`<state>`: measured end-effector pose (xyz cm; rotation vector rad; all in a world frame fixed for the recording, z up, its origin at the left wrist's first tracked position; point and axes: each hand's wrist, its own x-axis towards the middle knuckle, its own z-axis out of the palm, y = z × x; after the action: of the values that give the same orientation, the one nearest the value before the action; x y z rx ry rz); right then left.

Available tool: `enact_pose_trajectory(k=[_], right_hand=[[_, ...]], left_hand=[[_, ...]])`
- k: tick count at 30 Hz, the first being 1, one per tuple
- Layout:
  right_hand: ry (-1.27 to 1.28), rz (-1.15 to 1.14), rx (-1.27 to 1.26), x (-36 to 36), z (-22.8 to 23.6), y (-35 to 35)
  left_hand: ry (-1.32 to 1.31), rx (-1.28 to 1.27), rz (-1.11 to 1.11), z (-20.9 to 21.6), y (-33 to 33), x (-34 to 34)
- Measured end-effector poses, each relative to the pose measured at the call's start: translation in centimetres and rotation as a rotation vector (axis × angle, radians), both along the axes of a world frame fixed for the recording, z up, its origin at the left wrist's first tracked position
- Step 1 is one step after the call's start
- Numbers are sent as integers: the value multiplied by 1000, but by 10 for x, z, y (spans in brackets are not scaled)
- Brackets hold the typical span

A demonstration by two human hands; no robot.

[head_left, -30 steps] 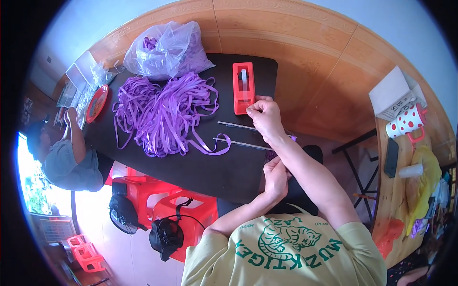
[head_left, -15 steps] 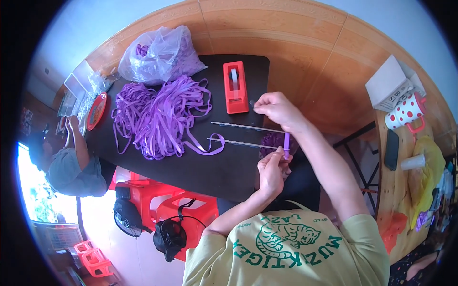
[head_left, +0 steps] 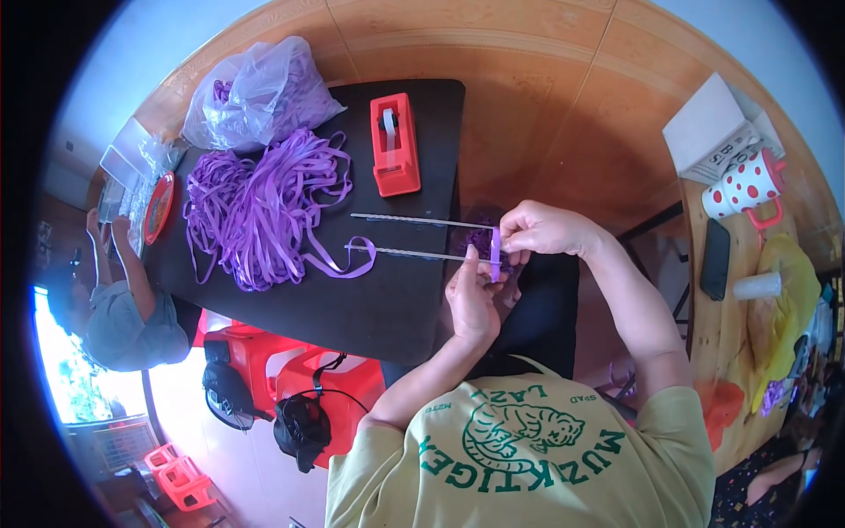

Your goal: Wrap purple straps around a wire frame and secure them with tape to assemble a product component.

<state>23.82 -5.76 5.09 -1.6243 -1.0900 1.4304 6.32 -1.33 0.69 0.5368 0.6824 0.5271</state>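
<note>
Two thin twisted metal rods (head_left: 414, 253) reach side by side across the dark table to its right edge. A purple ribbon (head_left: 495, 239) is stretched across their right ends. My left hand (head_left: 473, 304) is closed on the ribbon by the nearer rod, thumb raised against it. Just right of the ribbon, my right hand (head_left: 547, 231) is pinched, its fingertips against the band; whatever lies between them is too small to make out. Loose ribbon trails from a large purple ribbon heap (head_left: 268, 211) to the nearer rod's left end. More purple material shows behind the band.
A red tape dispenser (head_left: 396, 167) stands beyond the rods. Behind the heap sits a clear plastic bag (head_left: 264, 97) of ribbon. Red stools (head_left: 308, 374) holding black bags are at the near side. A wooden table (head_left: 704, 352) is on the right. Another person (head_left: 136, 321) works far left.
My right hand has come down from beside the tape dispenser to the ribbon, its fingers still pinched. My left hand stays at the ribbon. The whole view has shifted slightly.
</note>
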Motion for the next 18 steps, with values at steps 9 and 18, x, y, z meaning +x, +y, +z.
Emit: enact_pose_trajectory(k=[9,18], right_hand=[[24,-12,12,1,-5,2],[-23,-25,2,3,-8,4]], left_hand=[[49,-7,64,-9,3,12],[68,17,47,-4,3,17]])
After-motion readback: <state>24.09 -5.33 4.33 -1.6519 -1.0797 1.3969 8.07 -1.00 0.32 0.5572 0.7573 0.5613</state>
